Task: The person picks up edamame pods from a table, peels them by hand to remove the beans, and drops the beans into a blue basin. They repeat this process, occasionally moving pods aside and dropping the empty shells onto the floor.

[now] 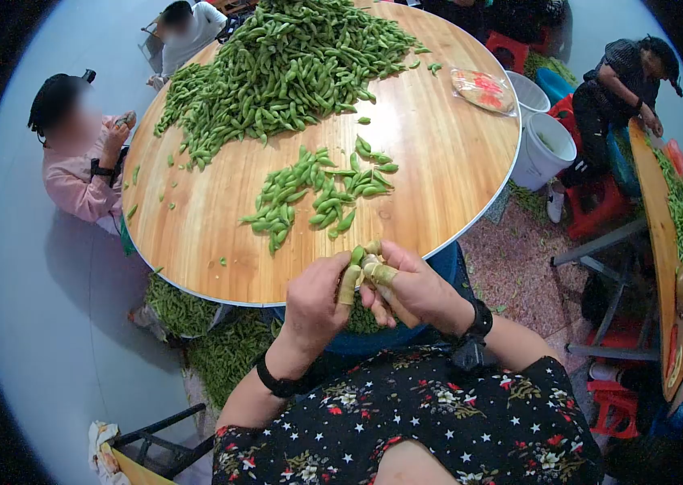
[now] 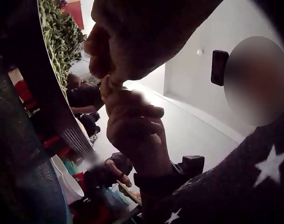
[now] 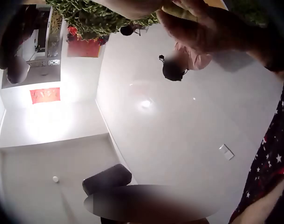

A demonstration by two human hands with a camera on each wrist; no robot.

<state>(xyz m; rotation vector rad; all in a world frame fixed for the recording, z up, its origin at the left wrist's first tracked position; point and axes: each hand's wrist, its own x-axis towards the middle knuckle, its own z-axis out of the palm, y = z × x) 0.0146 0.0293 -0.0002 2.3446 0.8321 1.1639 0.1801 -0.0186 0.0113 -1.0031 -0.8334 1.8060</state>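
Note:
Just over the near edge of the round wooden table (image 1: pixel 454 162), my two hands meet at a green edamame pod (image 1: pixel 357 255). My left hand (image 1: pixel 315 297) pinches the pod between thumb and curled forefinger. From the other side my right hand (image 1: pixel 420 288) bends its thumb and forefinger in at the pod's end; whether it grips the pod too I cannot tell. Yellowish wraps cover both thumbs and a right fingertip. A small loose group of pods (image 1: pixel 302 184) lies on the table ahead, below a large heap of pods (image 1: pixel 277 77).
A clear-wrapped packet (image 1: pixel 483 89) lies toward the table's right edge. White buckets (image 1: pixel 542 153) stand beside it on the floor. More green pods (image 1: pixel 232 356) are piled under the table. A person in pink (image 1: pixel 83 174) sits at left; another person (image 1: pixel 620 89) works at right.

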